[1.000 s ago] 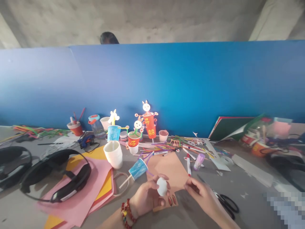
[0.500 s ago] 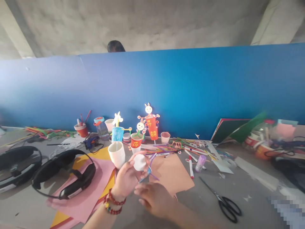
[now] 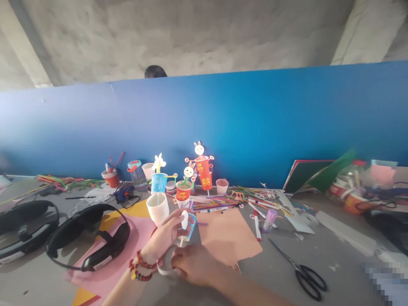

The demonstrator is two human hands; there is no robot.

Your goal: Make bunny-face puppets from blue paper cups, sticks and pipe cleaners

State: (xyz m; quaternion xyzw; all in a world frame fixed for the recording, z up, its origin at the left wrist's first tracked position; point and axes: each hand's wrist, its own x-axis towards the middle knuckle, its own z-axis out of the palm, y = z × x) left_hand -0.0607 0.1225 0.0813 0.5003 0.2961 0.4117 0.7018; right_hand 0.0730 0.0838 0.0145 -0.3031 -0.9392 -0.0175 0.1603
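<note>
My left hand [image 3: 164, 233], with a red bead bracelet on its wrist, is closed around a small blue paper cup [image 3: 192, 227]. The cup is tilted, and a pale stick [image 3: 181, 241] pokes out of its lower end. A white paper disc [image 3: 185, 219] shows edge-on at the same fingers. Close below, my right hand [image 3: 199, 263] is curled with its fingertips together on a white looped band [image 3: 163, 268], which looks like tape. Purple strips [image 3: 201, 224] stick out beside the cup.
Rabbit-topped cup figures, one blue [image 3: 158, 182] and one tall red [image 3: 204, 172], stand behind a white cup stack [image 3: 157, 208]. Black scissors [image 3: 306, 272] lie right, near a glue stick [image 3: 269, 220] and orange paper [image 3: 228, 233]. Black headsets [image 3: 91, 238] lie left.
My left hand has turned, so the white disc now shows edge-on and the blue cup shows more. My right hand has moved slightly left and down, and a white looped band now shows at its fingers.
</note>
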